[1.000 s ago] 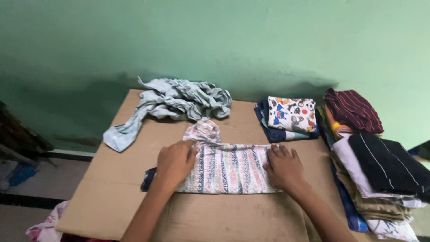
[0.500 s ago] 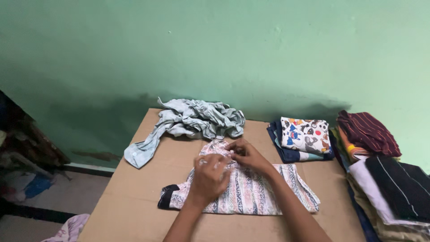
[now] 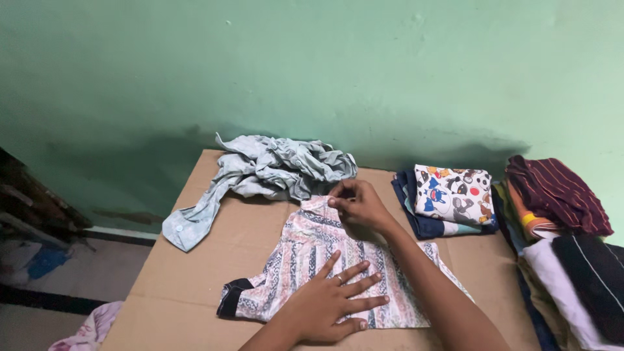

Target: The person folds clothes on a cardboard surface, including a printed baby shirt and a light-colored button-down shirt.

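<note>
Now your right hand point(image 3: 356, 207) pinches the patterned garment point(image 3: 325, 260) at its 12 o'clock end; your left hand point(image 3: 335, 299), nearer at 6, lies flat, fingers spread, gripping nothing.

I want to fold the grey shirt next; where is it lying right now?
In the head view, the crumpled grey shirt lies at the far left of the cardboard-topped table, against the green wall, just beyond the striped garment.

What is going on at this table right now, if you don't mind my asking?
A person is handling a small striped patterned garment on a cardboard-covered table. The left hand lies flat on it, while the right hand pinches its far edge. A crumpled grey shirt lies behind; folded clothes are stacked at the right.
</note>
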